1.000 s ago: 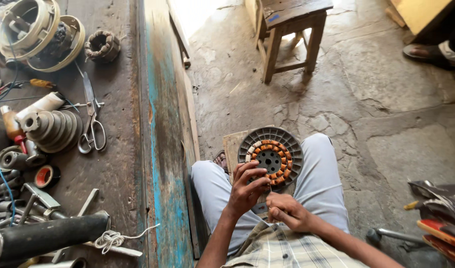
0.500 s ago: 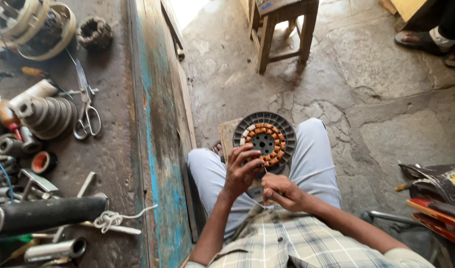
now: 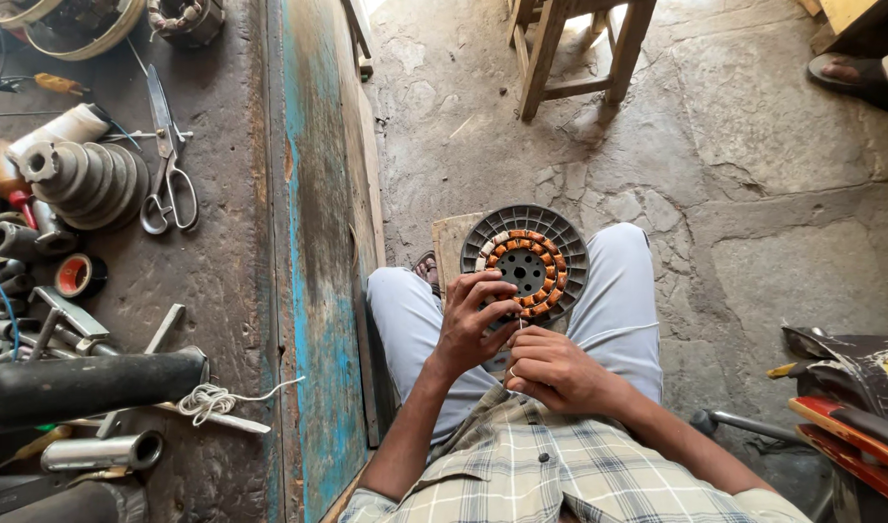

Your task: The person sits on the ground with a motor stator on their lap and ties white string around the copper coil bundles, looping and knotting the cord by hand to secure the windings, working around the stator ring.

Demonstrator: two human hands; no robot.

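Left hand [image 3: 475,320] curls its fingers on our stator [image 3: 524,263], resting on our lap just beyond; right hand [image 3: 552,373] pinches fine wire beside it; likely heavy, stiff, windings fragile; hold its rim.

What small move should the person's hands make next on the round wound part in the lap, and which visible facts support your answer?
Probably draw the right hand back a little to tighten what it pinches, likely a fine wire, too thin to confirm. The left hand already rests its fingers on the near edge of the round stator with copper coils, steadying it between the knees, and both hands meet at that edge.
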